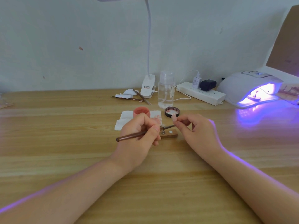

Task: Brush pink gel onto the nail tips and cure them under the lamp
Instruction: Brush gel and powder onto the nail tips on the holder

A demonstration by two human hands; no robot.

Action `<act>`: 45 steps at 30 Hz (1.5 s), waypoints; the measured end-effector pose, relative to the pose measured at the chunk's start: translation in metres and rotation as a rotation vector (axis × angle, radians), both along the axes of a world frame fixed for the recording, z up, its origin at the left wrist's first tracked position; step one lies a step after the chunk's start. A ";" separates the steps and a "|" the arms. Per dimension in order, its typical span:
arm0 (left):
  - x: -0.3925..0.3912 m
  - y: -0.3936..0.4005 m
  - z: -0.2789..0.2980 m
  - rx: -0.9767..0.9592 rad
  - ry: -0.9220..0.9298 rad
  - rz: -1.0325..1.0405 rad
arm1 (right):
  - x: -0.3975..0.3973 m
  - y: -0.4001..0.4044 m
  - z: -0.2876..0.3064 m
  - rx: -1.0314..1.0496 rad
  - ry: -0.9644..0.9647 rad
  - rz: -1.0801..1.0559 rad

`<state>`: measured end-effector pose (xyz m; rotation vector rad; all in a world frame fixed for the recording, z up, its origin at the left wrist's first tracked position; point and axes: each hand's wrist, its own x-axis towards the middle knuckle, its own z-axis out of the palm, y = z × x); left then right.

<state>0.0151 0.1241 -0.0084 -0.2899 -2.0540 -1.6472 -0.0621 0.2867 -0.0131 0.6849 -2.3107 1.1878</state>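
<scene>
Two hands at work here, and it looks like the brushing step. The left hand [140, 135] has its fingers curled round a brown brush [131, 136], bristle end aimed at a pink nail tip [174, 118] pinched in the fingertips of the right hand [196, 131]. A little wooden stand [169, 134] sits just beyond and between them. Further out from the left hand is the open pink gel pot [141, 112]. Next up, I'd guess, is smooth strokes, then over to the glowing curing lamp [252, 88], far right.
</scene>
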 end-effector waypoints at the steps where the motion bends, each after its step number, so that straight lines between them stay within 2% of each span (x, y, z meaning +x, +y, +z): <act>1: 0.001 0.000 0.000 -0.013 0.006 -0.004 | 0.000 0.000 0.000 0.002 -0.001 -0.004; 4: 0.002 -0.001 0.008 0.007 0.022 0.045 | -0.001 0.000 -0.001 0.011 -0.001 -0.007; 6: -0.003 -0.003 0.022 0.012 0.001 0.161 | -0.002 0.000 -0.001 0.007 -0.004 -0.014; 9: -0.018 -0.019 0.053 -0.092 -0.080 0.389 | -0.003 -0.001 -0.001 0.016 -0.035 -0.018; 12: -0.034 -0.043 0.075 -0.179 -0.204 0.531 | -0.003 0.000 -0.002 0.031 -0.052 -0.019; 18: -0.063 -0.056 0.087 -0.444 -0.452 0.501 | -0.002 0.000 -0.001 0.054 -0.074 -0.037; 25: -0.081 -0.050 0.075 -0.531 -0.589 0.416 | -0.002 0.000 0.001 0.053 -0.073 -0.037; 30: -0.082 -0.059 0.070 -0.374 -0.582 0.422 | -0.002 -0.001 0.000 0.047 -0.080 -0.037; 33: -0.079 -0.073 0.073 -0.081 -0.546 0.423 | -0.002 -0.001 -0.001 0.040 -0.071 -0.038; 37: -0.073 -0.088 0.069 0.218 -0.616 0.397 | -0.003 -0.001 -0.001 0.043 -0.075 -0.038; 45: -0.064 -0.107 0.058 0.443 -0.737 0.312 | -0.002 -0.001 -0.001 0.035 -0.065 -0.047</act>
